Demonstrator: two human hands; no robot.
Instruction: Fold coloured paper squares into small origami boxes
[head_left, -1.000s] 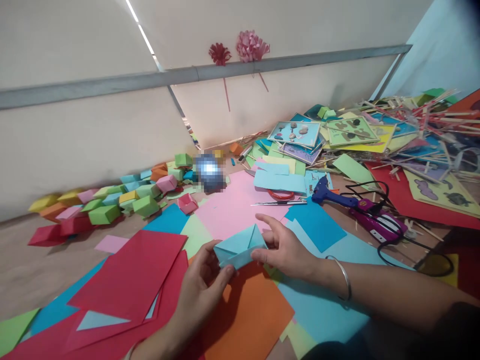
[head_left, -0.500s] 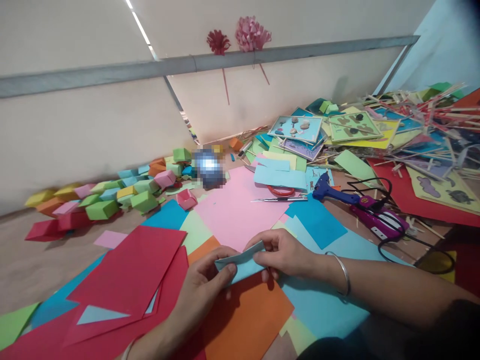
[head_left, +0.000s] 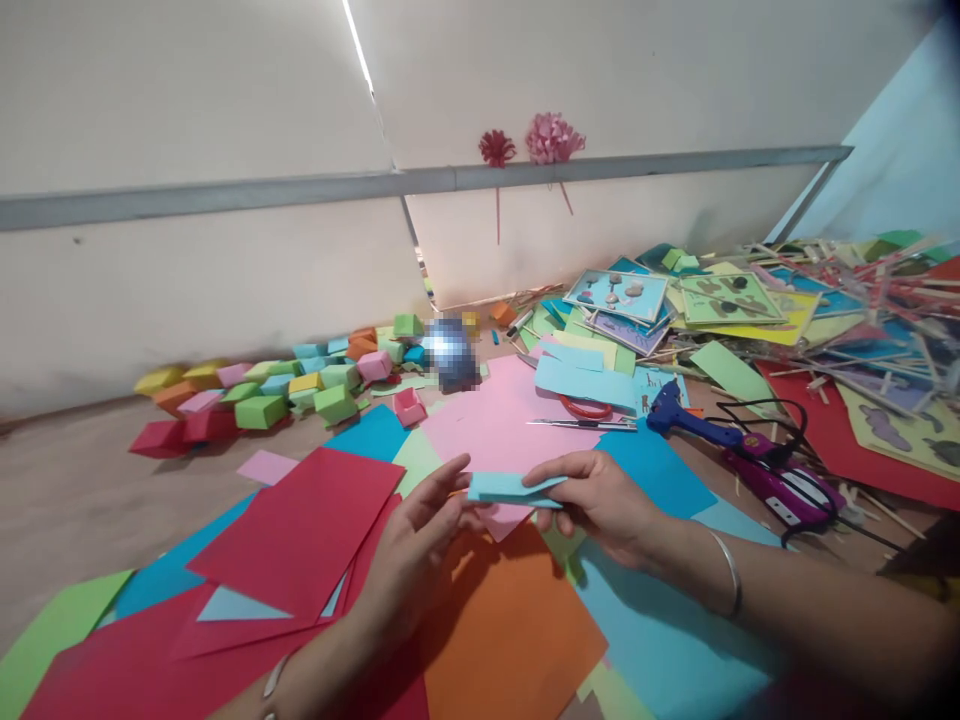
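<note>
A small folded piece of light blue paper (head_left: 502, 487) is held above the work surface. My right hand (head_left: 600, 505) pinches its right end between thumb and fingers. At the paper's left end, my left hand (head_left: 420, 535) has its fingers stretched out and apart; whether a fingertip touches the paper I cannot tell. Beneath both hands lies an orange sheet (head_left: 517, 630). A stack of red sheets (head_left: 300, 540) is left of my left hand, and a large light blue sheet (head_left: 667, 620) spreads under my right forearm.
Paper boxes (head_left: 259, 412) in several colours sit at the left against the wall. Red-handled scissors (head_left: 585, 408), a pen (head_left: 581, 424) and a blue and purple glue gun (head_left: 697, 418) with its cord lie ahead. Decorated cards (head_left: 619, 295) and sticks pile up at the right.
My left hand has let go of the paper and its fingers have spread. The paper now shows as a narrow folded strip in my right hand. The view has shifted slightly.
</note>
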